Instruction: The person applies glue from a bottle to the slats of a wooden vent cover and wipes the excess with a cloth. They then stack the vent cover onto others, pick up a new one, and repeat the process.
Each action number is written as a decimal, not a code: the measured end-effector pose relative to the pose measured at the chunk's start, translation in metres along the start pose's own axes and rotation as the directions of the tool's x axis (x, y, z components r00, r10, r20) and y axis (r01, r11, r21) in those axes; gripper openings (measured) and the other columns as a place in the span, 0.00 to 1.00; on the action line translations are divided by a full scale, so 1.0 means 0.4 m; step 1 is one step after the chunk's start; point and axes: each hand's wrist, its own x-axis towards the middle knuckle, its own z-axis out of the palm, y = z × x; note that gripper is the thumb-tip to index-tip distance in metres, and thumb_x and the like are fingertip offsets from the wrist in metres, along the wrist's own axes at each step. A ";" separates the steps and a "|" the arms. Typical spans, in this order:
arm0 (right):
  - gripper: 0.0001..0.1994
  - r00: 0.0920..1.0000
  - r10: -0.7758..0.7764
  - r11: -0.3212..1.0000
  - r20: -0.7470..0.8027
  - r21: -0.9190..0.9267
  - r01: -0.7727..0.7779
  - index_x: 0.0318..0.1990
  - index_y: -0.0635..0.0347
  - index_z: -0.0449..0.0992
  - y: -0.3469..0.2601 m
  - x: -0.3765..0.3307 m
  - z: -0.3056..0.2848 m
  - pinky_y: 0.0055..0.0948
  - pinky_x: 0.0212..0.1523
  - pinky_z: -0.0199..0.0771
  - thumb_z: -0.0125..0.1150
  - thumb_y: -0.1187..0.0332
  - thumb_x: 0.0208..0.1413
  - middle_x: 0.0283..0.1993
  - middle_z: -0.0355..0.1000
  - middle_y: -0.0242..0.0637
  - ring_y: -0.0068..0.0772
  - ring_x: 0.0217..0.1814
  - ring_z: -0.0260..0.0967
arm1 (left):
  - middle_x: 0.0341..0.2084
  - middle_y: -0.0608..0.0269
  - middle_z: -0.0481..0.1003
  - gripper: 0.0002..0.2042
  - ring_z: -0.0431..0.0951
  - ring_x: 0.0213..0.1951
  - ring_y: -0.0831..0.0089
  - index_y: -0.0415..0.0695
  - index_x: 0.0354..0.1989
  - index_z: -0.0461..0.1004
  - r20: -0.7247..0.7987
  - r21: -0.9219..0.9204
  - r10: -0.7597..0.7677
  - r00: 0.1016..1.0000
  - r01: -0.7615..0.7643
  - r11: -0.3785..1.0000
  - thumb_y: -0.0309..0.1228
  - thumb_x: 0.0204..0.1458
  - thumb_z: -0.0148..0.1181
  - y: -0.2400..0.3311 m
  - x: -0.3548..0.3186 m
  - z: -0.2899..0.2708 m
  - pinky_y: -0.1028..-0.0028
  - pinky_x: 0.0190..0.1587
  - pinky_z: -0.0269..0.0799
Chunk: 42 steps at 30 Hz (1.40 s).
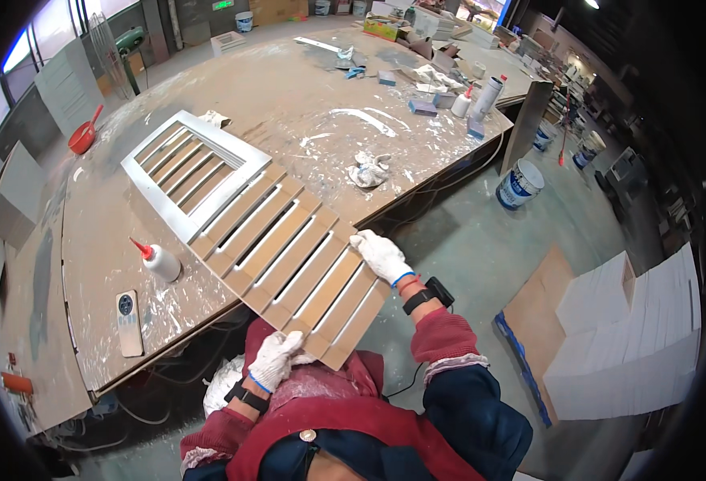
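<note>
A panel of bare brown wooden slats (297, 256) slopes from the table towards my body, its near end out past the table edge. At its far end lies a white slatted frame (172, 207) with thin bars across its opening; I cannot tell whether the two are joined. In a white glove, my left hand (277, 359) is closed on the panel's near left corner. My right hand (382, 255), gloved too, grips its right edge with the fingers on top. Left of the panel, a white squeeze bottle (160, 263) with a red nozzle stands on the table.
The paint-stained table (289, 88) carries a phone (129, 323), a crumpled rag (368, 170), blue sanding blocks (422, 107) and a red pan (82, 139). On the floor at right are a paint bucket (519, 184) and stacked white boards (633, 337).
</note>
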 end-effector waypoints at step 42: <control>0.21 0.957 -0.224 0.625 -0.183 0.726 0.285 0.60 0.65 0.66 -0.406 -0.282 0.014 0.23 0.46 0.73 0.54 0.66 0.62 0.48 0.71 0.38 0.24 0.44 0.70 | 0.36 0.55 0.77 0.15 0.80 0.32 0.71 0.39 0.44 0.71 0.040 -0.150 0.156 0.987 -0.148 0.978 0.38 0.56 0.60 0.173 -0.126 -0.202 0.74 0.34 0.80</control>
